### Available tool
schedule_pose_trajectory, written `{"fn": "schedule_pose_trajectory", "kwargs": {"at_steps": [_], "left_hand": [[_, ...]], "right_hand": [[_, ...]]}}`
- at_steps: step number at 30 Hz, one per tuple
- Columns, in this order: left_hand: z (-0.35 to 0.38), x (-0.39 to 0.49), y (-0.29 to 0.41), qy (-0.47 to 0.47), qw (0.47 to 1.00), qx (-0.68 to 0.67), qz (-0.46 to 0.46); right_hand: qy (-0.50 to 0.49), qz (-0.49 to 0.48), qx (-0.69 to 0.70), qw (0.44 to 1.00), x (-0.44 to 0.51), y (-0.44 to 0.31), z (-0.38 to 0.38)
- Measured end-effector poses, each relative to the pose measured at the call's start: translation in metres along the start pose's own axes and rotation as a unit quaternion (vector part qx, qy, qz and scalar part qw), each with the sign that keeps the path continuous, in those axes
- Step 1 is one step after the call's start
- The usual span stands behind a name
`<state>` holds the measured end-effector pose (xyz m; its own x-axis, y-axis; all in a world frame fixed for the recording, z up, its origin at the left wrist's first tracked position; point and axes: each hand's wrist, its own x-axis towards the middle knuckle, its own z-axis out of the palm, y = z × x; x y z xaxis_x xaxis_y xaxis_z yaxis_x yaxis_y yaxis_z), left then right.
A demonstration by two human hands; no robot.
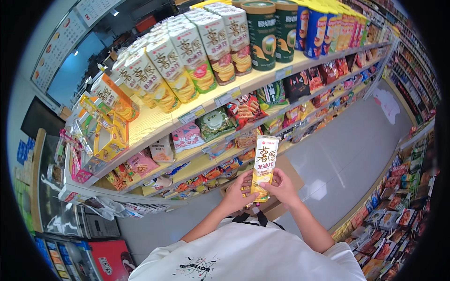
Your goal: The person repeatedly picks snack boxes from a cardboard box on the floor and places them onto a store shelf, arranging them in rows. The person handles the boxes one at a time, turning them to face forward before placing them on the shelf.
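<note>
A tall white-and-yellow box of potato crisps (265,158) is held upright in front of my body, its printed front facing up at me. My left hand (239,192) grips its lower left side, with the thumb across the front near the bottom. My right hand (282,188) holds the lower right side, its thumb also on the front. Behind and below my hands is a cardboard box (290,175) on the floor, partly hidden by my arms. Similar crisp boxes (165,77) stand in rows on the top shelf ahead.
Green canisters (262,38) and blue crisp tubes (315,33) share the wooden top shelf (154,126). Bagged snacks (216,123) fill the lower shelves. A yellow display box (112,137) sits at the shelf's left end. Packaged foods (386,214) line the right side, across the grey tiled floor (337,158).
</note>
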<state>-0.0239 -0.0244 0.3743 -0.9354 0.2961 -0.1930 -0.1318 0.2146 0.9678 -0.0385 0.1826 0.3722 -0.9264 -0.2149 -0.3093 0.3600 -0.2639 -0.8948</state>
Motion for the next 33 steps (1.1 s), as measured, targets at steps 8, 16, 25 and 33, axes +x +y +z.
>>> {"fn": "schedule_pose_trajectory", "kwargs": {"at_steps": [8, 16, 25, 33], "left_hand": [[-0.077, -0.015, 0.047, 0.159, 0.973, 0.057, 0.159], [-0.149, -0.017, 0.102, 0.312, 0.871, 0.196, 0.326], [-0.21, 0.003, 0.144, 0.39, 0.831, 0.202, 0.342], [-0.234, 0.016, 0.145, 0.383, 0.844, 0.194, 0.322]], "right_hand": [[0.017, -0.292, -0.267, 0.918, 0.027, -0.045, 0.097], [0.004, -0.42, -0.319, 0.85, 0.047, -0.114, 0.196], [0.009, -0.525, -0.305, 0.795, 0.092, -0.157, 0.27], [0.078, -0.547, -0.332, 0.764, 0.125, -0.148, 0.29]]}}
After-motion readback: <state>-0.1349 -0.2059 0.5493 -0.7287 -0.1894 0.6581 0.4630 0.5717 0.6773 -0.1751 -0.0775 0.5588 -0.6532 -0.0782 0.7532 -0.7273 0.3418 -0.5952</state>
